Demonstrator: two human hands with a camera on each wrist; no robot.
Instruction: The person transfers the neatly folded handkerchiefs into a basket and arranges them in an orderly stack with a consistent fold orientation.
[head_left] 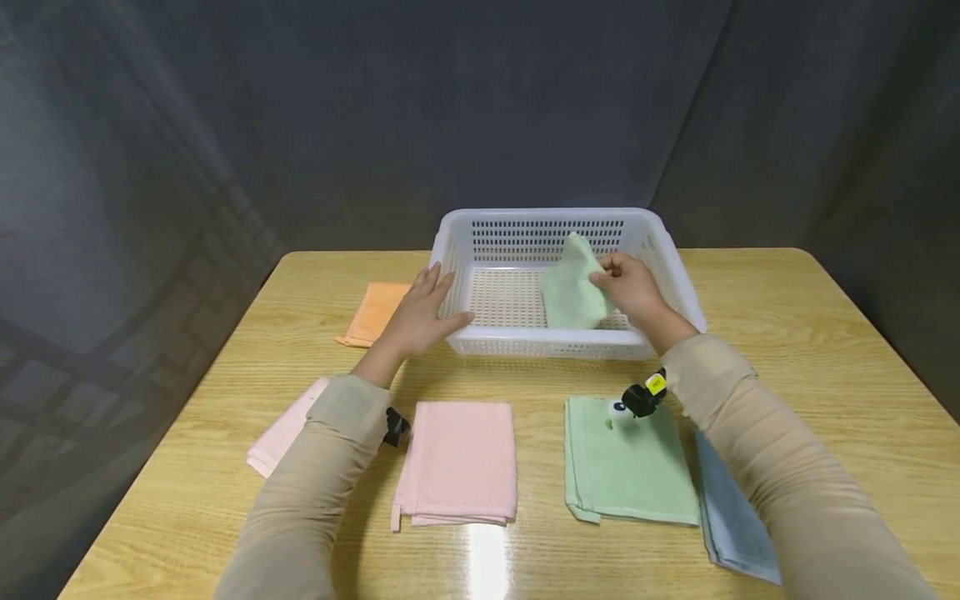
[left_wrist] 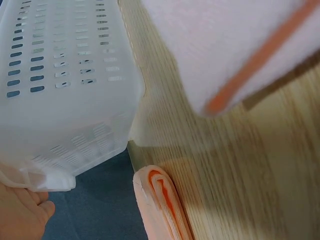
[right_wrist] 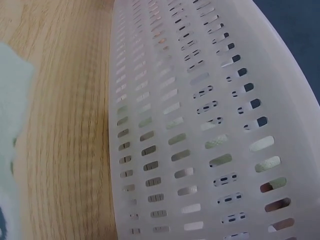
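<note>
Inside the white plastic basket, my right hand pinches a light green towel by its right edge. The towel leans up in the basket's right half, its top corner pointing upward. My left hand rests at the basket's front left corner, fingers straight and spread, thumb over the rim. In the left wrist view, the left hand's fingertips show by the rim. From the right wrist, the perforated basket wall hides the right hand almost wholly.
An orange folded towel lies left of the basket. Two pink towels lie at front left. At front right are a folded green towel and a blue towel, partly under the right forearm. Dark curtains stand behind the table.
</note>
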